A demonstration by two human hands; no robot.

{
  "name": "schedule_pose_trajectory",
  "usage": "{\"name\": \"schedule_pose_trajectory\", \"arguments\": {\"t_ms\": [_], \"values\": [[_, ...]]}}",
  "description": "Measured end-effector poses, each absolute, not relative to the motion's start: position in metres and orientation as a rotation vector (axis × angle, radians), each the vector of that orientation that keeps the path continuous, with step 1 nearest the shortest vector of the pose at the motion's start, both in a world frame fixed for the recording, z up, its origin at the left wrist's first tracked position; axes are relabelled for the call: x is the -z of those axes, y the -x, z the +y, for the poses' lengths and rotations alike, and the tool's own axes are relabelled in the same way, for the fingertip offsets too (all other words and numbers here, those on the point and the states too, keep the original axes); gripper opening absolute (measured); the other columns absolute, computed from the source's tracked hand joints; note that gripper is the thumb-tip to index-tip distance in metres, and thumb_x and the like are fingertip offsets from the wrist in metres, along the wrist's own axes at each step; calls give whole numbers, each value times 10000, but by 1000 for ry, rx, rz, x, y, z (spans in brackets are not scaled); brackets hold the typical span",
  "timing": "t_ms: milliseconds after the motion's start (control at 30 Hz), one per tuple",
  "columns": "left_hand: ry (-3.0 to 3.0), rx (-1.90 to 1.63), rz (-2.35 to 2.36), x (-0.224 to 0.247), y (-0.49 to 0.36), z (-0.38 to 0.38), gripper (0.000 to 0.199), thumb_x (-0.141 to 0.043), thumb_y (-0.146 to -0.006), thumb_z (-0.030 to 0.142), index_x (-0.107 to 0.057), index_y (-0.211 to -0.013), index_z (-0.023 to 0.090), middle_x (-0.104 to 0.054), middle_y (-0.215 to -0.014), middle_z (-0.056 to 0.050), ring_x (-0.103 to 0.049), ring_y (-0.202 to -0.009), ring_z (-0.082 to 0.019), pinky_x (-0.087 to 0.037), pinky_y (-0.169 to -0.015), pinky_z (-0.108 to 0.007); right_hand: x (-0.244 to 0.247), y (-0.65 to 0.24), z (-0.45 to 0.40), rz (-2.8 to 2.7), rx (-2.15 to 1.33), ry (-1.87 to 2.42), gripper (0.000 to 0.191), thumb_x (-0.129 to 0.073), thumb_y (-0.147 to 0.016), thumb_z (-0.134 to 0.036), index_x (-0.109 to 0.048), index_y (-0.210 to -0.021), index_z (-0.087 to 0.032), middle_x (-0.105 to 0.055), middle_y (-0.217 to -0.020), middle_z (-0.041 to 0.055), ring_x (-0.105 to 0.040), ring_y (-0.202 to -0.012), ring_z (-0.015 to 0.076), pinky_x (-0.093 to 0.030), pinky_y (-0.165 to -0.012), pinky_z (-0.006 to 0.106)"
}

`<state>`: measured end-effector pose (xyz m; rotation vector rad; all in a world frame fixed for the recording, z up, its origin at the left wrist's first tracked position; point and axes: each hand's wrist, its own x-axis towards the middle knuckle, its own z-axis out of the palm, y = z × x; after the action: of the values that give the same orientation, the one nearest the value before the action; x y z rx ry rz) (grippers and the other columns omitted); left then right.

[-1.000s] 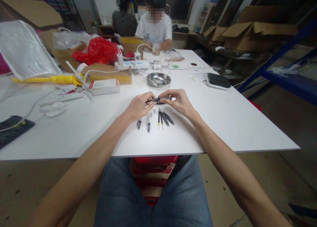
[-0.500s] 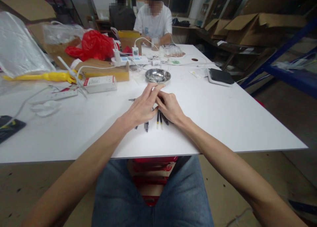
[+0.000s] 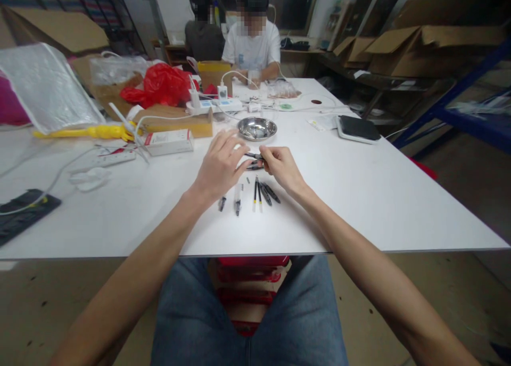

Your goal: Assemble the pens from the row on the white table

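Observation:
Pinched between the thumb and fingers of my right hand [image 3: 285, 167] is a slim black pen piece [image 3: 254, 156], held a little above the table. My left hand [image 3: 221, 164] is just left of it, fingers spread and thumb pointing toward it; I see nothing in its grip. Under the held piece, more dark pen parts [image 3: 254, 167] show, partly hidden by the fingers. Closer to me lie two pen refills [image 3: 257, 194] with yellow bands, dark grey pen parts [image 3: 270, 193], a clear pen barrel [image 3: 238, 200] and a short dark-and-clear piece [image 3: 222, 203].
Beyond my hands stands a shiny metal bowl [image 3: 257, 135] with small parts inside. To the left are a white box [image 3: 170, 142], a power strip [image 3: 215, 106] and cables. A black-topped scale [image 3: 358, 129] sits right. Across the table a person [image 3: 252, 43] is seated.
My hands have moved apart, the left one going left with its fingers opening. The pen parts beneath are now uncovered, and the black piece shows in my right hand.

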<state>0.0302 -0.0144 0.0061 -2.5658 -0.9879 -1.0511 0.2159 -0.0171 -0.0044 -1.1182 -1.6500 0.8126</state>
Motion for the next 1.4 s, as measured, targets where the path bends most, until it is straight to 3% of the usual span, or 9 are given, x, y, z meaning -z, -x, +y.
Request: {"name": "schedule_pose_trajectory", "arguments": {"t_ms": [100,233,433,667,900,1067,1133,1300,1400], "values": [[2584,998,-1108,1,-24,-7,210,-517,-985,325,-666,-975,177,-715,-942,-84,-652,-984,-263,-494,-918,-426,1,-218,-19,-1758,-825,1028,446,-472,-983,-487,-575,-704,-154,-437,-594,-26,-391,-566,106,-301,-560,254],[2644,1078,-1238,9,-21,-2,166,-572,-960,316,-661,-916,183,-731,-872,-46,-666,-797,-198,-477,-743,-308,-1,-221,-20,-1845,-775,866,259,-642,-895,-399,-597,-975,-157,-516,-716,-28,-463,-656,119,-366,-635,246],[2691,1160,-1200,11,-25,-5,111,-641,-918,295,-651,-897,186,-720,-836,-15,-637,-722,-148,-441,-684,-259,1,-222,-18,-1839,-782,1064,564,-434,-998,-568,-550,-634,-153,-463,-557,-11,-414,-558,112,-315,-586,270],[2851,1192,-1104,11,-26,-5,169,-568,-969,301,-680,-943,177,-672,-817,-19,-603,-715,-137,-431,-663,-255,-2,-225,-17,-1849,-862,879,389,-667,-865,-514,-666,-916,-128,-634,-780,25,-512,-650,116,-389,-618,247],[2758,1171,-1134,17,-30,-4,101,-657,-921,277,-689,-877,191,-660,-825,-11,-597,-728,-142,-415,-669,-266,4,-223,-19,-1855,-667,1205,542,-506,-971,-507,-619,-590,-138,-482,-480,-11,-416,-504,107,-327,-572,277],[2687,1184,-1287,20,-28,0,52,-676,-889,220,-670,-863,176,-646,-871,-23,-614,-790,-164,-438,-701,-280,12,-217,-18,-1913,-669,956,223,-638,-890,-316,-689,-1024,-145,-665,-884,49,-583,-783,161,-428,-690,270],[2721,1202,-1276,19,-27,0,60,-666,-893,216,-673,-857,168,-626,-875,-28,-611,-804,-167,-449,-708,-282,14,-217,-16,-1879,-639,907,218,-669,-840,-263,-682,-1027,-153,-661,-970,65,-594,-862,174,-447,-731,277],[2836,1328,-1061,15,-27,-2,119,-583,-947,203,-691,-980,167,-592,-906,-32,-594,-814,-151,-471,-728,-277,14,-219,-13,-1687,-697,924,227,-704,-833,-353,-670,-929,-150,-655,-784,25,-587,-688,153,-451,-667,277],[2861,1367,-961,15,-29,-4,119,-581,-946,185,-692,-990,172,-582,-908,-29,-588,-819,-145,-478,-746,-278,15,-219,-16,-1646,-694,1032,406,-609,-918,-495,-608,-684,-163,-588,-574,-2,-524,-557,132,-406,-604,267]]}}
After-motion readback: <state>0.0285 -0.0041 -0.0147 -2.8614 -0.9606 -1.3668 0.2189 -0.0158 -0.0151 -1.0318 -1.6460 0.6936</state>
